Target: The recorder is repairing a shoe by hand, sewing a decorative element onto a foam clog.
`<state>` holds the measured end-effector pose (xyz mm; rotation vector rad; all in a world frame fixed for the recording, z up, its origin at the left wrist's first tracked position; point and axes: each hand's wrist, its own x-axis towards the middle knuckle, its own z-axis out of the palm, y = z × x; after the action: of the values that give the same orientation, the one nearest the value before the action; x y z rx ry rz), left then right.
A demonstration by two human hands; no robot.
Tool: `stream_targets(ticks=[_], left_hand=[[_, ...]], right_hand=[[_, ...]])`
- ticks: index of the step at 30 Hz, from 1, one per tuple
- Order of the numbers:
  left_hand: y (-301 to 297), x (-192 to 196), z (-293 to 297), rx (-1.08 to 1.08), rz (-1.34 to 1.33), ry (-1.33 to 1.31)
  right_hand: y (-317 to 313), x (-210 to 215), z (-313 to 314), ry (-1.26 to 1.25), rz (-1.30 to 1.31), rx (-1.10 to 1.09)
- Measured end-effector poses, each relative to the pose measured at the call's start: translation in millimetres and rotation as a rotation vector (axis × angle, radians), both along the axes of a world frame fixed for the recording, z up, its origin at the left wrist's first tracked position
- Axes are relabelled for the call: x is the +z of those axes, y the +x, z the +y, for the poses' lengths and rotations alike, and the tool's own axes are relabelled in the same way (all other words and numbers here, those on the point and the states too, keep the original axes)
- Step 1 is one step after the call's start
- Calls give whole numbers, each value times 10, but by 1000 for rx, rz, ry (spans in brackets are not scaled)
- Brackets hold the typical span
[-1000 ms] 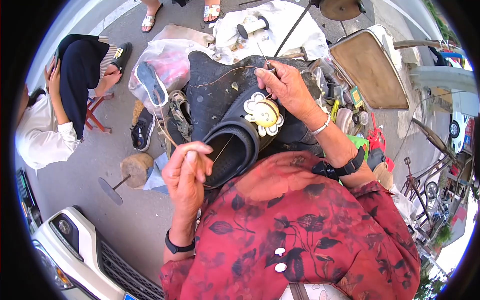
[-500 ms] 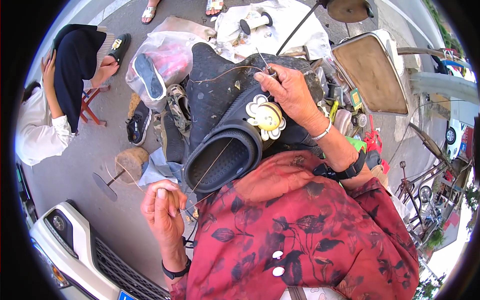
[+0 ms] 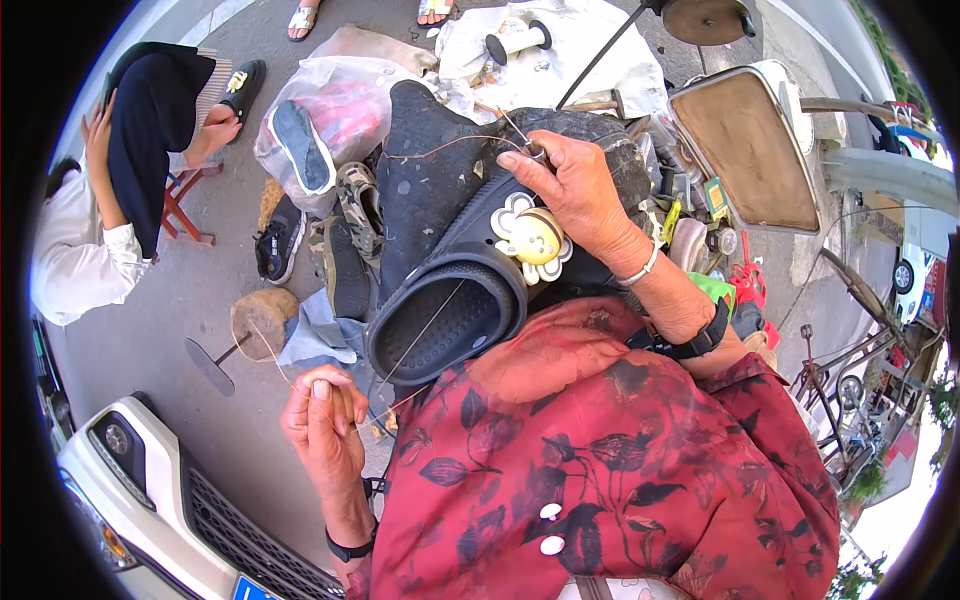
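Note:
A dark grey foam clog point(image 3: 455, 325) lies across my lap, its opening toward me. A yellow bee charm with white petals point(image 3: 530, 237) sits on its upper. Beyond the charm, my right hand point(image 3: 585, 195) is closed around an awl point(image 3: 532, 150), whose thin metal point sticks out up and to the left. My left hand point(image 3: 325, 410), left of the clog's heel, pinches a thin brown thread point(image 3: 425, 330). That thread runs taut into the clog's opening, and a loose end curls up beyond my fingers. Another length of thread crosses the black cloth point(image 3: 420, 180) near the awl.
Several worn shoes point(image 3: 350, 250) and a plastic bag with a shoe point(image 3: 300, 150) lie at the left. A seated person point(image 3: 110, 230) is farther left. A white spool point(image 3: 518, 42) rests on white sheeting. Tools and a brown-topped tray point(image 3: 745, 150) stand right; a white car point(image 3: 160, 490) is lower left.
The loose thread end by my left hand has changed its curve. Both hands keep nearly the same places, and the clog stays on my lap.

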<state>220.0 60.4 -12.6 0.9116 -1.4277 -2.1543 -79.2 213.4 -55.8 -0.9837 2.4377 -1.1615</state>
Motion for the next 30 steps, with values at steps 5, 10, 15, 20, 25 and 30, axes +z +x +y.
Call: stream_targets(ticks=[5, 10, 15, 20, 25, 30], left_hand=[[46, -51, -19, 18, -26, 21], [214, -112, -310, -120, -94, 45], [198, 375, -427, 210, -306, -620], [-724, 497, 217, -531, -228, -190], [-1320, 7, 409, -581, -367, 291], [-1525, 141, 697, -320, -173, 388]], right_hand=[[9, 53, 12, -22, -58, -4], [44, 349, 154, -71, -95, 17], [204, 554, 486, -299, 30, 196], [128, 596, 832, -353, -202, -95], [-58, 432, 1181, -672, -433, -218], [27, 260, 1299, -609, -675, -325]])
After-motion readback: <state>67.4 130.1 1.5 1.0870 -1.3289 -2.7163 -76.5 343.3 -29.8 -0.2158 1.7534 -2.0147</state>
